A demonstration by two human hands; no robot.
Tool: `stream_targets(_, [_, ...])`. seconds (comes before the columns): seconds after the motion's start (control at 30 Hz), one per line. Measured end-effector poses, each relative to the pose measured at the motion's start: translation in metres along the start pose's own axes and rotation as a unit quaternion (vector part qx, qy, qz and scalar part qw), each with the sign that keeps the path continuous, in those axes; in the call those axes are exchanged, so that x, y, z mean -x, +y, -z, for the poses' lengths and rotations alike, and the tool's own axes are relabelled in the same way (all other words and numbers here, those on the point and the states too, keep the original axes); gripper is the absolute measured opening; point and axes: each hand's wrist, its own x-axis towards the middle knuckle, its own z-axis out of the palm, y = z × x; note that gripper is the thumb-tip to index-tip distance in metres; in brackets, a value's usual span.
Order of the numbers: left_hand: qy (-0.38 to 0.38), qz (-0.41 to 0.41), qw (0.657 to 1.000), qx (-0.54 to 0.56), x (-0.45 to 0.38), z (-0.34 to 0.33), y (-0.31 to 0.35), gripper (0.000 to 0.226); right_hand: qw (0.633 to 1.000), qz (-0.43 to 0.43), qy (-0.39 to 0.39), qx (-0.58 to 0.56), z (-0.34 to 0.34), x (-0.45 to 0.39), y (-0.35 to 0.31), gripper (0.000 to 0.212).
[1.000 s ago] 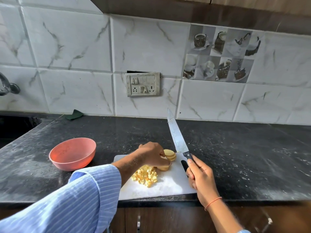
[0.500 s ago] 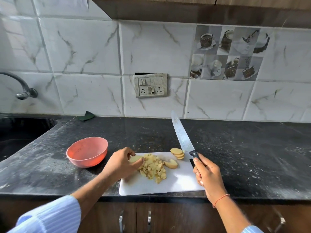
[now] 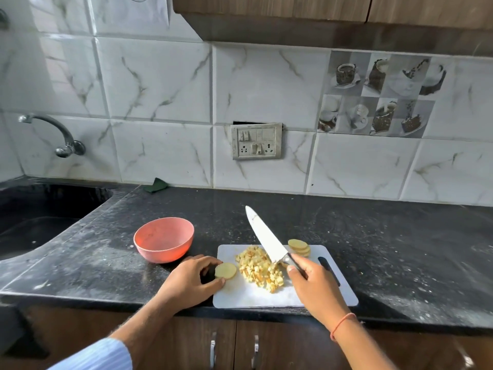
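While the left hand (image 3: 192, 281) pinches a round, pale potato slice (image 3: 225, 271) between thumb and fingers at the left edge of the cutting board (image 3: 266, 299), the right hand (image 3: 314, 287) is wrapped around the black handle of a chef's knife (image 3: 266, 239). The broad, pointed steel blade slants up and away to the left, and its heel meets a heap of small yellow potato cubes (image 3: 260, 268) in the middle of the board. A short stack of tan-skinned potato rounds (image 3: 300, 247) lies at the far edge, just beside the blade.

The board is thin, white, smooth plastic with rounded corners and a slot handle on its right side. Just left of it stands a matte coral-pink bowl (image 3: 164, 240), round and deep.

Everything rests on a speckled black stone counter (image 3: 400, 249), dusty and scuffed, with a dark sink (image 3: 40, 217) sunk into its left end under a curved chrome tap (image 3: 53, 132). Glossy marble-veined tiles back the counter, carrying a grey switch plate (image 3: 256, 141) and a tile panel printed with cups (image 3: 378, 94). A green scrub pad (image 3: 156, 185) leans at the wall's foot.
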Motion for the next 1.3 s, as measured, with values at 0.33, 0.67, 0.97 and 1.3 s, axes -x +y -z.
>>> stream_targets(0.33, [-0.020,0.013,0.999,-0.029,-0.001,-0.004,0.003,0.059,0.974,0.022,-0.071,0.214,-0.044,0.027,-0.063,0.040])
stream_targets(0.67, [0.019,0.071,0.997,-0.035,-0.007,-0.008,0.015,0.062,0.954,0.011,-0.046,0.297,-0.043,0.043,-0.055,0.053])
stream_targets(0.97, [-0.069,0.026,0.997,-0.031,-0.011,-0.003,0.007,0.067,0.968,0.019,-0.028,0.247,-0.040,0.043,-0.062,0.048])
stream_targets(1.3, [-0.045,0.030,0.998,-0.024,-0.012,-0.002,0.012,0.079,0.969,0.014,-0.028,0.244,-0.044,0.043,-0.066,0.051])
